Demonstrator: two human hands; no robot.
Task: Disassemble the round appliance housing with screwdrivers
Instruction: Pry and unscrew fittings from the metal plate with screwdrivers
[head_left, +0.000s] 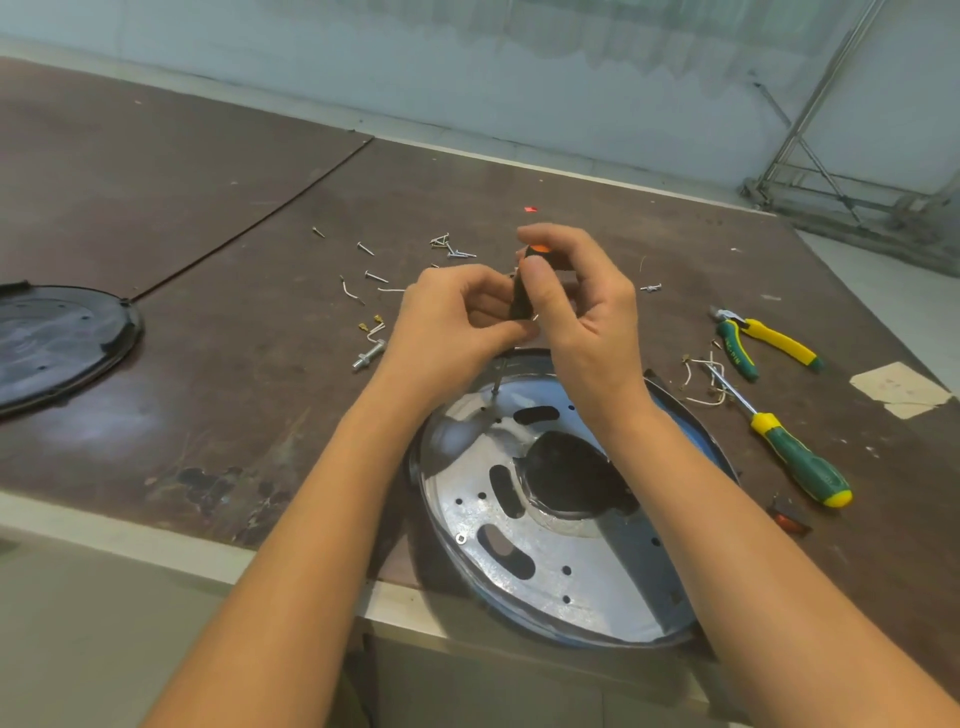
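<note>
Far left on the surface (234, 338) lies a black round cover (57, 343), well apart from the work. Mid-left: loose screws (453, 250) scattered, a bolt (369, 356) w/ nut nearer. Centre: left hand (447, 322) has its fingers curled, pinching the lower handle of the black-orange screwdriver (521, 299). Right hand (587, 317) is just beside it, thumb & fingers curled round the upper handle by the orange cap. Shaft runs down to the far-left part of the round metal housing plate (550, 551); the screw under the tip is too small to make out. Plate sits at the near edge of the surface, under both forearms, & its near rim seems to overhang. Right of it: cut white wires (701, 387), green-yellow screwdriver (795, 457), pliers (753, 340), paper scrap (904, 389).

Handling, my guess: plate is stiff thin sheet metal, prob light, shiny so slippery. Slot & rim edges may be sharp. No hand steadies it, so it could skid or spin under driver torque. Best hold: outer rim, or a flat palm on a bare patch btwn slots, not thru the centre hole
</note>
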